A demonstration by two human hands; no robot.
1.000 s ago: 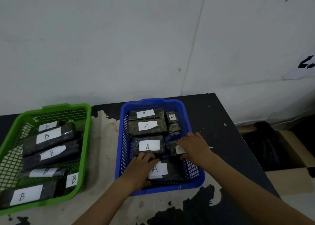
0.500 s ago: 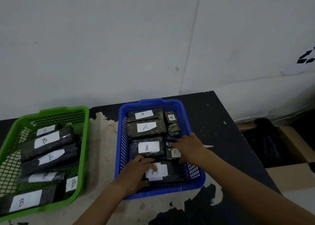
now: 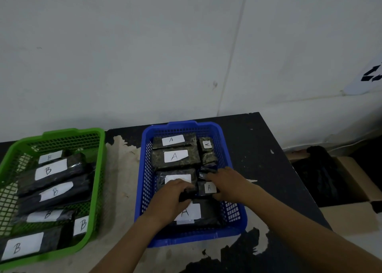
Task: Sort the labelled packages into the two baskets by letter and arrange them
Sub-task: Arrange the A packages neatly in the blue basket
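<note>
In the head view, the blue basket [image 3: 144,169] sits mid-table with the green basket [image 3: 72,132] to its left, both on the black table [image 3: 258,148] with its worn pale patches. Both hands are inside the blue basket's near half. The left hand [image 3: 171,202] has its fingers curled over the seam between the third package [image 3: 177,174] and the near A package [image 3: 206,212]. They close on a dark edge there, but I cannot tell which package it belongs to or whether it is truly gripped. Half a second ago that hand lay over the near A package's label; it has since slid farther in, so the A now shows while the third package's label is half covered. The right hand [image 3: 227,183] has scarcely shifted (its wrist crosses the basket's right wall as before). It pinches the small A package [image 3: 207,188], fingers on the far side and thumb on the near side, just right of the left hand's fingers. Farther back, untouched, lie two long A packages [image 3: 175,157] side by side, with more small packages [image 3: 206,144] in the right column. In the green basket the B packages [image 3: 51,170] lie in a row from far to near, as they did earlier. At the right, off the table, an open cardboard box [image 3: 351,214] holds a black bag [image 3: 318,175].
</note>
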